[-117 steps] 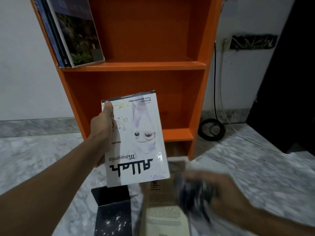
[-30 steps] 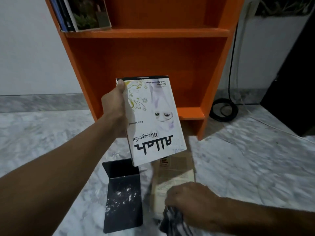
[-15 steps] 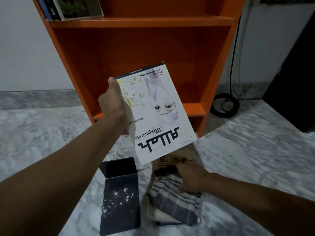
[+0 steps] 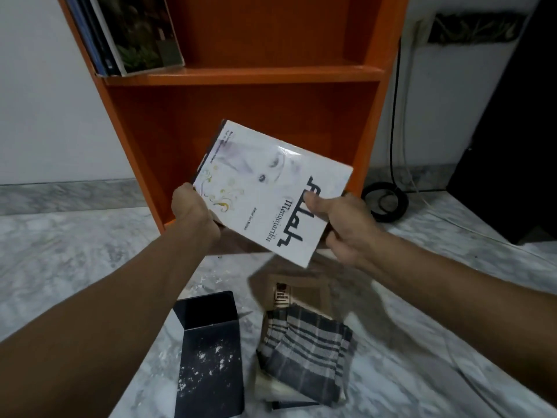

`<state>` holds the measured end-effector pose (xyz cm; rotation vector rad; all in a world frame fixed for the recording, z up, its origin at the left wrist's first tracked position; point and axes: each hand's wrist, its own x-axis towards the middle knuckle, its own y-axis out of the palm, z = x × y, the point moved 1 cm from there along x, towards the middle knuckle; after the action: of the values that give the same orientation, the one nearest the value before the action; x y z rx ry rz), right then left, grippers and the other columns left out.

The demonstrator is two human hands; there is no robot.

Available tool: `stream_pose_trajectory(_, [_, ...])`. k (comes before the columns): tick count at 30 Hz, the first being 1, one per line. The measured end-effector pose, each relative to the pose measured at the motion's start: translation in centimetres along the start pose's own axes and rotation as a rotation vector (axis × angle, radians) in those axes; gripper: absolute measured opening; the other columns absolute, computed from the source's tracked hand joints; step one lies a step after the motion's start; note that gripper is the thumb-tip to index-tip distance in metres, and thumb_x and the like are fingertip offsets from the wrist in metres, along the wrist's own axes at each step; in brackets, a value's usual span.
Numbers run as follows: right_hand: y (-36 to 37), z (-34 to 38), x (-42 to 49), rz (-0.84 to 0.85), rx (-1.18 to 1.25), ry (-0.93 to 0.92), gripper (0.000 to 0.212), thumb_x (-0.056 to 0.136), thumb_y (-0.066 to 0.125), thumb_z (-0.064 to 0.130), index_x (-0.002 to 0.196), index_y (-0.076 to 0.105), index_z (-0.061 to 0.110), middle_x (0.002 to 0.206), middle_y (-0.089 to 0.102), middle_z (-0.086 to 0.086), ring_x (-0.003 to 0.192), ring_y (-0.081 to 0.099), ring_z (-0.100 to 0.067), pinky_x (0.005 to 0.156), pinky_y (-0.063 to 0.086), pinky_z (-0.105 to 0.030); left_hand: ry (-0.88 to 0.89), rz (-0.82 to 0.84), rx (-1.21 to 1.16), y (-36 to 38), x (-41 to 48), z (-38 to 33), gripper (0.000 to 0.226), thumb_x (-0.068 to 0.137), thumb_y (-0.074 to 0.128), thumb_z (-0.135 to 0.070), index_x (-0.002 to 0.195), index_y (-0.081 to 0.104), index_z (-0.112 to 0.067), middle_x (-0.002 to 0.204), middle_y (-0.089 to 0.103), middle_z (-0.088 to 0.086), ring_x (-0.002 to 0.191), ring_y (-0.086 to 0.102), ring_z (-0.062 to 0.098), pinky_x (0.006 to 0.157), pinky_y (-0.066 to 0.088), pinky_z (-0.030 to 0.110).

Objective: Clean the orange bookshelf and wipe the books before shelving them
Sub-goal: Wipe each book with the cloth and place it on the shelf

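A white paperback book (image 4: 265, 188) with black lettering is held tilted in front of the orange bookshelf (image 4: 250, 76). My left hand (image 4: 196, 212) grips its left edge. My right hand (image 4: 340, 224) grips its lower right edge, thumb on the cover. A striped grey cloth (image 4: 304, 348) lies on the floor below, draped over a brown book (image 4: 301, 291). Several books (image 4: 132, 34) lean at the left end of the upper shelf.
A black metal bookend (image 4: 211, 351) with white specks lies on the marble floor (image 4: 60, 260) left of the cloth. A coiled black cable (image 4: 384, 203) sits at the shelf's right foot, by a dark cabinet (image 4: 512, 146).
My right hand let go of the striped cloth, left it on the brown book and rose to grip the white book. The book turned clockwise and flatter.
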<state>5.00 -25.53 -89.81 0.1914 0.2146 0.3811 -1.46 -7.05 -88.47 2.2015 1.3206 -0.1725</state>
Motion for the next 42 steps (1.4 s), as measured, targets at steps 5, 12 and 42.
stream_pose_trajectory(5, [1.3,8.4,-1.3,0.001,-0.411,-0.299,0.02,0.088,0.07,0.014,0.106,0.061,0.018,0.093,0.072,-0.002,0.071,0.071,-0.017,0.049,0.055,-0.029,0.118,0.09,0.591,-1.8,1.8,-2.3,0.046,0.1,0.046,-0.008,0.144,0.035,-0.002,0.114,0.049,0.009,0.099,0.048,0.023,0.087,0.048,0.035])
stream_pose_trajectory(12, [5.4,16.7,-3.6,0.336,-1.135,-0.584,0.023,0.081,0.075,0.024,0.103,0.066,0.023,0.091,0.073,0.004,0.078,0.072,-0.012,0.062,0.058,-0.029,0.383,0.779,0.944,-2.0,-2.4,-4.9,0.058,0.08,0.076,-0.007,0.132,0.053,-0.016,0.121,0.068,0.002,0.114,0.063,0.023,0.098,0.051,0.047])
stream_pose_trajectory(42, [19.1,22.4,5.6,0.251,-0.318,-0.393,0.026,0.09,0.067,0.022,0.114,0.057,0.017,0.1,0.072,-0.003,0.08,0.069,-0.019,0.051,0.054,-0.028,0.82,0.306,0.776,0.6,1.0,-21.7,0.04,0.091,0.068,-0.013,0.12,0.043,-0.022,0.11,0.06,0.001,0.097,0.065,0.022,0.072,0.062,0.042])
